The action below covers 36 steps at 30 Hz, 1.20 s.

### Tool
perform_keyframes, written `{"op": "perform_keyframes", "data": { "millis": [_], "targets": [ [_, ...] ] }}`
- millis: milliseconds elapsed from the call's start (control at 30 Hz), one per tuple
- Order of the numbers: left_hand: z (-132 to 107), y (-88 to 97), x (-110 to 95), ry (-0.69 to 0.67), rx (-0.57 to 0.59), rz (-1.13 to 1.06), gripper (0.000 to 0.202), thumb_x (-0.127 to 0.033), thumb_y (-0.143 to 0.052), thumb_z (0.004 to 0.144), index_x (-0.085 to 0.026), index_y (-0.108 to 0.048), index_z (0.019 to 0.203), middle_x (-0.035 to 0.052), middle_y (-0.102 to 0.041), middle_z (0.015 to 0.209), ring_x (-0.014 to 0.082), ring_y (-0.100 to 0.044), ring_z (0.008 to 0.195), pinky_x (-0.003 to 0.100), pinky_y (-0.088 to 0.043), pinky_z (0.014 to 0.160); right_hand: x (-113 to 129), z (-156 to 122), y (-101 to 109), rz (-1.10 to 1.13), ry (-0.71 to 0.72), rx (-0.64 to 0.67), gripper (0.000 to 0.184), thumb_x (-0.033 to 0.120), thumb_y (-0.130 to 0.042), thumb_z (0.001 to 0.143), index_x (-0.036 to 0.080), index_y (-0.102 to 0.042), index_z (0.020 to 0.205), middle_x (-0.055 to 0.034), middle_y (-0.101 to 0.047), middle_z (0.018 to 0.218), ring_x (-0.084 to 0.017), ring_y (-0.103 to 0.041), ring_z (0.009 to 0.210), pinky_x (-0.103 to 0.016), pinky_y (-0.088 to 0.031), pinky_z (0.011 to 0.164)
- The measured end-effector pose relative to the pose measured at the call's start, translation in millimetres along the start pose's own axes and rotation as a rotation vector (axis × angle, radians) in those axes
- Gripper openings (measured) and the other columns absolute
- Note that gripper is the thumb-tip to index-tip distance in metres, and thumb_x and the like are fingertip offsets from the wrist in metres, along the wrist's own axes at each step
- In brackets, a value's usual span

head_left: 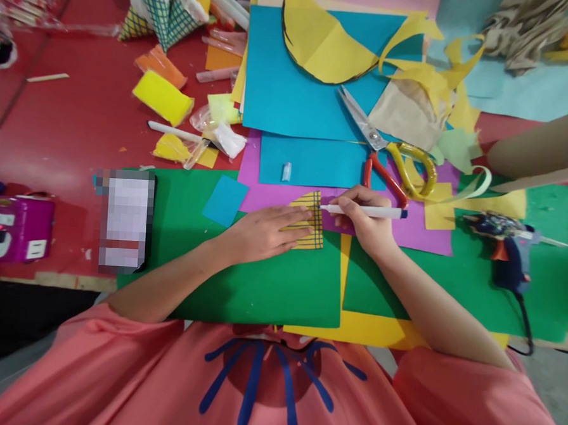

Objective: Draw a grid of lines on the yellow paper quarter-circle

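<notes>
Flat on a small yellow paper piece (315, 230) lies my left hand (258, 235), fingers stretched out and pressing it down. Dark lines cross the piece in a grid, and its left part is hidden under the fingers. My right hand (366, 222) grips a white marker (379, 212) with a dark blue end, its tip at the right edge of the yellow piece. Beneath are a green sheet (260, 294) and a purple sheet (420, 235). A small pale cap (287, 171) rests on the blue paper (325, 161) just above.
Scissors (374, 139) with red and yellow handles lie open beyond my right hand. A glue gun (513, 250) is at the right, a phone (127, 222) at the left. A yellow cut-out (321, 43), paper scraps (424, 86) and a yellow sponge-like block (163, 97) lie farther back.
</notes>
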<state>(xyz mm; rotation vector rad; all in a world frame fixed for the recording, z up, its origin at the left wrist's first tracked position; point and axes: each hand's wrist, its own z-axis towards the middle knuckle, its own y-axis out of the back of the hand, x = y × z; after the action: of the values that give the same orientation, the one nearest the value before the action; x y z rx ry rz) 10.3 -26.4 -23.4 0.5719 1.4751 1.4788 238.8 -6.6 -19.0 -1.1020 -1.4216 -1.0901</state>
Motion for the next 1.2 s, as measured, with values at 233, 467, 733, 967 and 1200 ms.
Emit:
{"op": "perform_keyframes", "data": {
  "millis": [233, 467, 733, 967, 1200],
  "targets": [
    [2.1, 0.2, -10.7, -0.088, 0.028, 0.041, 0.031, -0.026, -0.046, 0.093, -0.016, -0.059, 0.119, 0.0061, -0.059, 0.128, 0.0188, -0.051, 0.123, 0.034, -0.044, 0.105, 0.3, 0.7, -1.7, -0.068, 0.024, 0.009, 0.021, 0.035, -0.062, 0.082, 0.016, -0.063, 0.074, 0.0009, -0.061, 0.057, -0.008, -0.054, 0.047, -0.02, -0.042, 0.046],
    [2.4, -0.9, -9.8, -0.066, 0.026, 0.034, 0.034, -0.027, -0.05, 0.091, -0.016, -0.057, 0.122, 0.006, -0.059, 0.128, 0.02, -0.047, 0.127, 0.035, -0.042, 0.108, 0.3, 0.7, -2.3, -0.157, 0.017, 0.03, 0.025, 0.037, -0.06, 0.082, 0.015, -0.063, 0.072, 0.0006, -0.059, 0.055, -0.009, -0.052, 0.047, -0.021, -0.041, 0.046],
    [3.7, 1.3, -9.6, -0.086, 0.028, 0.051, 0.034, -0.028, -0.048, 0.092, -0.014, -0.057, 0.121, 0.0053, -0.059, 0.128, 0.0204, -0.049, 0.125, 0.033, -0.042, 0.108, 1.9, 2.0, -4.5, -0.215, 0.054, 0.036, 0.022, 0.033, -0.059, 0.082, 0.015, -0.063, 0.071, -0.0001, -0.059, 0.059, -0.009, -0.052, 0.052, -0.022, -0.041, 0.049],
    [2.8, -1.0, -9.4, -0.084, 0.014, 0.065, 0.034, -0.029, -0.049, 0.092, -0.015, -0.058, 0.121, 0.0053, -0.059, 0.129, 0.0199, -0.048, 0.127, 0.033, -0.041, 0.108, 3.0, 3.2, -5.5, -0.238, 0.068, 0.041, 0.021, 0.03, -0.059, 0.081, 0.015, -0.061, 0.066, -0.0002, -0.058, 0.059, -0.01, -0.052, 0.054, -0.023, -0.041, 0.051],
    [2.7, -1.7, -9.1, -0.063, 0.039, 0.007, 0.035, -0.029, -0.05, 0.091, -0.016, -0.057, 0.123, 0.006, -0.057, 0.13, 0.0189, -0.046, 0.128, 0.034, -0.04, 0.11, 3.8, 3.2, -4.4, -0.203, 0.057, 0.052, 0.021, 0.028, -0.06, 0.08, 0.016, -0.059, 0.063, -0.0001, -0.058, 0.058, -0.01, -0.052, 0.054, -0.023, -0.04, 0.051]
  ]
}}
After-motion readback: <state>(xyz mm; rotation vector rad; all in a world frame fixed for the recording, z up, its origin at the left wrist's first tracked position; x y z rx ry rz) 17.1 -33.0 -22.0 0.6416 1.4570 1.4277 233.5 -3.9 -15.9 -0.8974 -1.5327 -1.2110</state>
